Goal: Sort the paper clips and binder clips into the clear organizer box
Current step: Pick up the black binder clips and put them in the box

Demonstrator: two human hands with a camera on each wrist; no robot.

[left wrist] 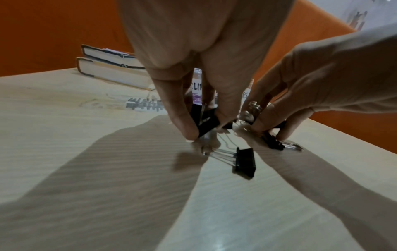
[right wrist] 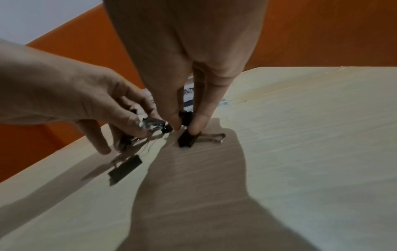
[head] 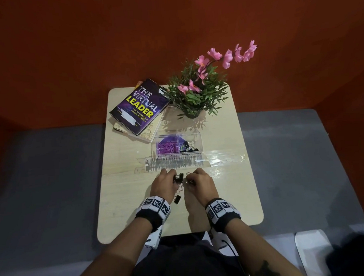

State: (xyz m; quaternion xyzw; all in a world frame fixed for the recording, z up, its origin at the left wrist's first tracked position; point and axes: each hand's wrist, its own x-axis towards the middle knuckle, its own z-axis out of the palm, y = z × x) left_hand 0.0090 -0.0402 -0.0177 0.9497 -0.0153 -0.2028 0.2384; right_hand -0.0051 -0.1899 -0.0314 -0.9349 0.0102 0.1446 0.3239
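The clear organizer box (head: pixel 199 138) stands mid-table, with purple paper clips (head: pixel 167 148) in its left compartment and black binder clips (head: pixel 188 148) in its right. Just in front of it, my left hand (head: pixel 172 177) pinches a black binder clip (left wrist: pixel 207 125) between thumb and fingers, low over the table. My right hand (head: pixel 189 180) pinches another black binder clip (right wrist: pixel 187 118) right beside it; a further clip (right wrist: pixel 186 139) lies under its fingertips. One loose binder clip (head: pixel 177 199) lies nearer me, between my wrists. How many clips my left hand holds is unclear.
The small wooden table (head: pixel 127 193) has rounded edges and grey floor around it. Two stacked books (head: pixel 139 107) sit at the back left, a potted plant (head: pixel 197 94) with pink flowers at the back. A clear flat plastic piece (head: pixel 178 162) lies before the box.
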